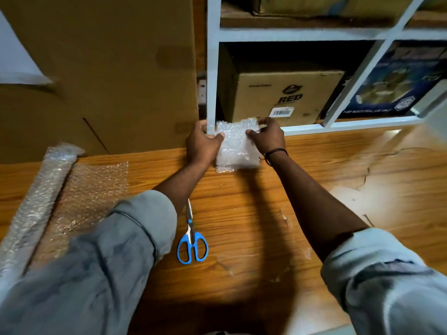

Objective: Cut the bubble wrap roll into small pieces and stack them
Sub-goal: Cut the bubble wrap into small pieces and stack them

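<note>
Piece: a small bubble-wrap piece [235, 148] sits upper centre of the frame, at the far edge of the bench [266, 201], just in front of the shelf [212, 68]. Its lower edge looks to be on the bench top. I cannot tell whether it is one layer or several.
Left grip: the left grip [203, 143] pinches the piece's left edge, thumb on the front.
Right grip: the right grip [267, 137] grasps the upper right corner, fingers curled over the top edge.
Key relation: the piece lies between the two grips, both equally near. It is close to square, so it has no clear long axis. Judged from this, the move in hand is to square it up and lay it flat as the stack.
Roll: the roll [36, 201] lies at the left of the frame, its long axis running lower left to upper left. A loose sheet [94, 189] is spread beside it, and the left grip is the nearer one.
Scissors: the scissors [192, 238] are blades shut, centre frame between the forearms, handles toward the bottom.
Surface: wood-grain, glossy, with glare and a crack at the right.
Room: cardboard [108, 68] stands upper left, and a brown box [283, 93] sits in the shelf.
Risk: the light film may slide or spring up once let go.
</note>
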A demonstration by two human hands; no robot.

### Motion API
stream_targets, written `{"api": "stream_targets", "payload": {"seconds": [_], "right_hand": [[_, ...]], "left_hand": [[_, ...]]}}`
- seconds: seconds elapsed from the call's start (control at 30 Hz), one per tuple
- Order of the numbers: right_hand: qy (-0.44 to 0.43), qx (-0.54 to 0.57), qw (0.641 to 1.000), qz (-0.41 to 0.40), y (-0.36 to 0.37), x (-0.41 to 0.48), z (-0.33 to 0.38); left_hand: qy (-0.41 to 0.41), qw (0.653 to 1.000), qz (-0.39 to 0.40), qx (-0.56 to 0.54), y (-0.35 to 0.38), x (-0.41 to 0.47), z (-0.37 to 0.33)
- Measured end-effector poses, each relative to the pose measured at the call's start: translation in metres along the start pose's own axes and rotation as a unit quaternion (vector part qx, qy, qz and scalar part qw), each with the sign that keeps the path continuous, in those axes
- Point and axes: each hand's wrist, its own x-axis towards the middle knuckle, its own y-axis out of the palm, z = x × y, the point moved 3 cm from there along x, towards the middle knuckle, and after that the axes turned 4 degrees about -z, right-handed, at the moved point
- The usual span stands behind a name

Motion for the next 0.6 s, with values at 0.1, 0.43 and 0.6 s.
{"api": "stream_targets", "payload": {"seconds": [0.1,0.43,0.6], "right_hand": [[-0.001,-0.019,1.000,0.021,0.006,0.021,-0.016],[-0.320,-0.157,0.934,-0.003,0.018,0.014,-0.021],[-0.360,-0.257,0.888,0.126,0.043,0.003,-0.038]], "left_hand": [[-0.003,0.999,-0.015,0.030,0.017,0.005,0.002],[0.190,0.941,-0.118,0.253,0.026,-0.011,-0.005],[0.274,0.862,0.036,0.425,0.046,-0.015,0.011]]}}
